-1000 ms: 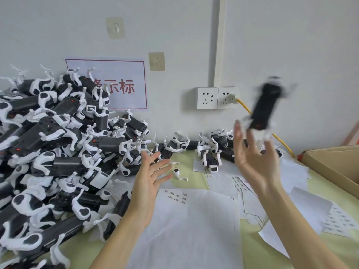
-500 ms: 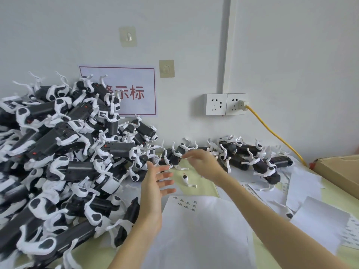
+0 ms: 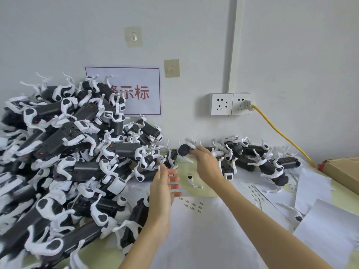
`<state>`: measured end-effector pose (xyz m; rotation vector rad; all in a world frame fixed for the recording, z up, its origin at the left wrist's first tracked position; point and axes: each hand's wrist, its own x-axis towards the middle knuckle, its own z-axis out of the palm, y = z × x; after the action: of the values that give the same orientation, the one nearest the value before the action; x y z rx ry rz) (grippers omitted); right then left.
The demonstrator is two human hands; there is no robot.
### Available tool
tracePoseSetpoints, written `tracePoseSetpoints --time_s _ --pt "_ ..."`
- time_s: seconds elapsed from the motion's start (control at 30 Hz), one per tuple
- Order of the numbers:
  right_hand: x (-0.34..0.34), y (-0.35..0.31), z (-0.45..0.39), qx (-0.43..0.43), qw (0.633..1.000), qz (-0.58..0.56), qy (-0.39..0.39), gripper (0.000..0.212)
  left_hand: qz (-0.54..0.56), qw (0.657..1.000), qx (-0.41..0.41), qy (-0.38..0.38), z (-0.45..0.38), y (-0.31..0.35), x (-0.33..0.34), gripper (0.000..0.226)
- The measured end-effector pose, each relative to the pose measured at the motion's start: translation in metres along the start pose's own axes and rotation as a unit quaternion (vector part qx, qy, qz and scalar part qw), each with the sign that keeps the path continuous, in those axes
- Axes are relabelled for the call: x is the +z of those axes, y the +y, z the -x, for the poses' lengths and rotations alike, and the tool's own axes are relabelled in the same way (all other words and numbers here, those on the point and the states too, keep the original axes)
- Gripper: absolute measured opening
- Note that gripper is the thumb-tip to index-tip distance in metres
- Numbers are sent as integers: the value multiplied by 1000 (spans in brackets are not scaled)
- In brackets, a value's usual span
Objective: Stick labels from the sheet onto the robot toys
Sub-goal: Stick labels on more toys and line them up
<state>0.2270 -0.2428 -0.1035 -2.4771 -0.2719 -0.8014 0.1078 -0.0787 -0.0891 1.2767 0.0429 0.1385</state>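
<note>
A big heap of black-and-white robot toys (image 3: 64, 162) fills the left of the table. A smaller row of robot toys (image 3: 258, 158) lies along the wall at the right. My right hand (image 3: 206, 164) grips one black robot toy (image 3: 184, 149) lifted just off the table near the wall. My left hand (image 3: 165, 183) hovers beside it, fingers spread and empty. A white label sheet (image 3: 194, 230) with a few small labels (image 3: 192, 204) lies flat below my hands.
More label sheets and backing papers (image 3: 314, 206) lie scattered at the right. A cardboard box (image 3: 343, 171) sits at the far right edge. A yellow cable (image 3: 281, 133) runs from the wall socket (image 3: 231, 103) down to the table. A loose white toy part (image 3: 192, 180) lies between my hands.
A toy flew from my right hand onto the right row a second ago. The right hand then reached forward and took hold of another toy by the wall. The left hand barely moved.
</note>
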Motion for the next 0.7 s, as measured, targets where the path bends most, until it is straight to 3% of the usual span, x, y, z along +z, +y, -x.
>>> tracePoseSetpoints --time_s 0.1,0.2,0.3,0.4,0.47,0.63,0.7 --pt "-24 -8 9 100 975 -194 40 31 -33 999 10 0 0 1 -2 32" --pt "-48 -15 25 178 880 -439 38 28 -86 996 14 -1 3 -3 -4 26" --pt "-70 -21 46 204 766 -610 13 29 -96 995 13 -8 5 -4 -4 58" --pt "-81 -23 68 231 703 -673 -14 30 -35 998 20 -48 5 -1 0 83" --pt "-81 -23 82 243 695 -675 -42 30 7 997 26 -76 5 -1 2 78" --pt "-87 -24 97 222 742 -621 -116 24 36 996 16 -86 7 3 -1 68" --pt "-92 -23 95 244 708 -655 -100 19 46 995 16 -86 5 5 -4 55"
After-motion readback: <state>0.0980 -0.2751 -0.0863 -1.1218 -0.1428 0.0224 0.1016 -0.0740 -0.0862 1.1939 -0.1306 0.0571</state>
